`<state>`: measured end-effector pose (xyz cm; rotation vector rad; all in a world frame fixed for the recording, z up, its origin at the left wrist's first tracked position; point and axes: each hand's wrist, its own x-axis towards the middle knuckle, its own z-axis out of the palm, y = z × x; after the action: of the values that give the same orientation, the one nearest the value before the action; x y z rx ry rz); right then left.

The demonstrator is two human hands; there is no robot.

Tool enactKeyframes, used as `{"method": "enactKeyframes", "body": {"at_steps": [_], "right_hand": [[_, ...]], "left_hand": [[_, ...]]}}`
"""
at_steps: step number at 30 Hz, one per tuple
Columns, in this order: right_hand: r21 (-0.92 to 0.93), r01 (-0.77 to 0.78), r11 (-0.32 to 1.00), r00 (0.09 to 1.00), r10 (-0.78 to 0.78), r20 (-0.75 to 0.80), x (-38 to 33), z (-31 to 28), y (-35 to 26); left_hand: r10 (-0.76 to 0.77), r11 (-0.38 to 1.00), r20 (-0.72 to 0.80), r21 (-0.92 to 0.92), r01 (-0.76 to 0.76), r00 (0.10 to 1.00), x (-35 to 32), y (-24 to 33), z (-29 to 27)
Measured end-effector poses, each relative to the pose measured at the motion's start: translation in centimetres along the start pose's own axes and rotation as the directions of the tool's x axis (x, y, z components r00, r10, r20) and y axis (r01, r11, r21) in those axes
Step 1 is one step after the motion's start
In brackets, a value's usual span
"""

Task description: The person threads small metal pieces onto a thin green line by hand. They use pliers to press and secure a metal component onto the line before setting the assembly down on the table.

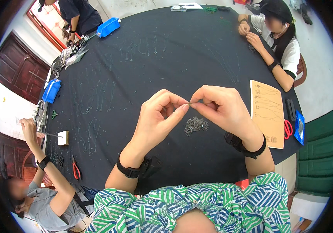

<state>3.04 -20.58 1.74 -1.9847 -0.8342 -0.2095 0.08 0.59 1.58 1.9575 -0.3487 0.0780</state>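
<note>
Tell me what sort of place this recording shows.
Probably a small workshop for hand assembly. Several people sit round one big black table strewn with thin wires, with blue parts bins and red pliers. Both hands pinch something tiny above a small pile of metal bits.

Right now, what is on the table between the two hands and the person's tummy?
In the head view, a small heap of tiny metal pieces lies on the black table, just below the left hand and right hand.

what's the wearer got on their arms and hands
Both forearms are bare, no gloves. The left hand and right hand each have a black strap band with a small black device at the wrist. The top is striped green, blue and white.
</note>
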Motion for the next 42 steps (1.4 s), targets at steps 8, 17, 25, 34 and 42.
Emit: {"method": "enactKeyframes", "body": {"at_steps": [8, 17, 25, 34, 42], "right_hand": [[-0.097, -0.089, 0.991, 0.995, 0.084, -0.056, -3.2, -3.2, -0.8], [-0.219, -0.323, 0.921, 0.918, 0.249, -0.308, -8.1, -6.4, -2.3], [-0.329, -0.46, 0.825, 0.846, 0.295, -0.444, -11.1, -7.8, -4.4], [-0.343, -0.444, 0.828, 0.841, 0.253, -0.478, -12.8, -8.6, -4.2], [-0.349, -0.437, 0.829, 0.817, 0.204, -0.54, -15.2, -12.6, -4.6]], "left_hand": [[0.022, 0.983, 0.252, -0.179, 0.024, 0.968, 2.4, -0.3, 3.2], [0.258, 0.947, 0.371, -0.281, -0.157, 0.892, 5.0, 1.6, 8.8], [0.408, 0.908, 0.421, -0.281, -0.312, 0.81, 5.9, 4.1, 11.6], [0.492, 0.868, 0.378, -0.275, -0.413, 0.784, 5.8, 4.5, 12.3], [0.51, 0.856, 0.33, -0.282, -0.433, 0.794, 5.7, 5.0, 12.2]]}}
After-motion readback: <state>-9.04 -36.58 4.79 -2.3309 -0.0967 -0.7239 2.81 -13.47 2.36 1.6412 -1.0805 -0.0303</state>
